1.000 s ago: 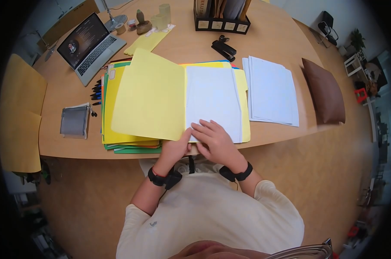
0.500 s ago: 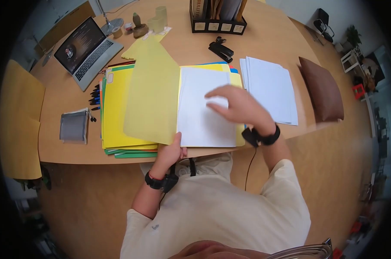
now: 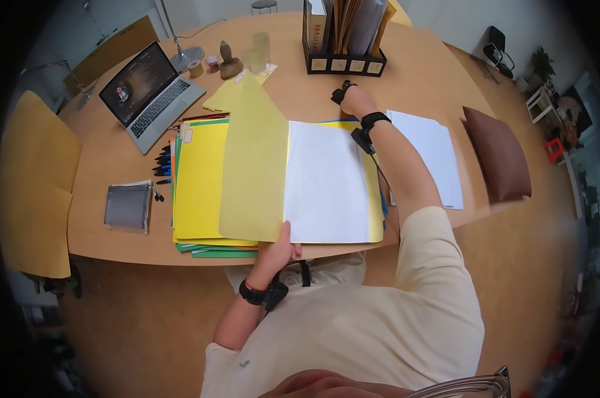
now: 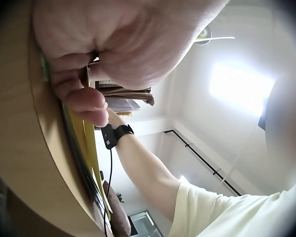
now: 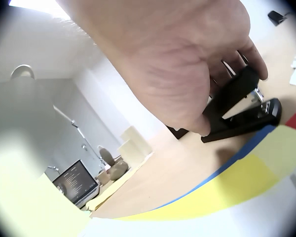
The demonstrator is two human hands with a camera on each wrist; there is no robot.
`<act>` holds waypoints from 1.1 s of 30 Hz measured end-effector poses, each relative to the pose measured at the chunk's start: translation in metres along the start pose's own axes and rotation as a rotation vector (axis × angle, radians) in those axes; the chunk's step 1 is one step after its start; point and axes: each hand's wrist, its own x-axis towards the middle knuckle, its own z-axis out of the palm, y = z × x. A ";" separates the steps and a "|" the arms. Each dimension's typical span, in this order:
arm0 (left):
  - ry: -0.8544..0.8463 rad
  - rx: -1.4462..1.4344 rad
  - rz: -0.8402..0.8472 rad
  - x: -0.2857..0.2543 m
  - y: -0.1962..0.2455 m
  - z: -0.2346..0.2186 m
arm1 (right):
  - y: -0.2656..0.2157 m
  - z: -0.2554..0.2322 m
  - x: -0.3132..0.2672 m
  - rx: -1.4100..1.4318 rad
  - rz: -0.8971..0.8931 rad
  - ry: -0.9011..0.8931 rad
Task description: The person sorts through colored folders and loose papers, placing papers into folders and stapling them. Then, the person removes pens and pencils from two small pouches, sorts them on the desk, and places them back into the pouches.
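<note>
A yellow folder [image 3: 253,179] lies open on the stack, its left cover partly raised and white papers [image 3: 326,186] on its right side. At the bottom of its fold my left hand [image 3: 277,255] grips the edge, thumb on top and fingers curled below; its curled fingers also show in the left wrist view. Beyond the folder, my right hand [image 3: 360,103] reaches over the desk. The right wrist view has this hand [image 5: 187,69] holding a black stapler [image 5: 241,121], whose top arm stands apart from its base.
Coloured folders [image 3: 197,179] lie underneath. A laptop [image 3: 144,93], pens [image 3: 164,162] and a grey pouch [image 3: 127,207] are at left. A black file holder [image 3: 346,65] stands behind. Loose white sheets [image 3: 429,156] and a brown cushion-like item [image 3: 499,152] lie at right.
My right hand has left the folder's lower edge, crossed the papers and reached the stapler at the back. My left hand stays at the fold; the cover stands more upright.
</note>
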 end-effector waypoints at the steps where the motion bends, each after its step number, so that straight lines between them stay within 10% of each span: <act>1: 0.006 -0.002 0.006 -0.002 0.003 0.000 | -0.001 0.001 0.002 0.006 0.016 0.003; 13: -0.067 -0.052 0.087 -0.004 0.003 -0.002 | -0.049 -0.021 0.002 0.839 -0.069 0.105; 21: -0.031 0.046 0.171 -0.003 -0.004 0.000 | -0.095 -0.004 -0.021 1.282 -0.084 -0.213; 33: -0.024 0.064 0.169 -0.006 -0.001 0.001 | -0.122 0.001 -0.054 1.178 0.019 -0.058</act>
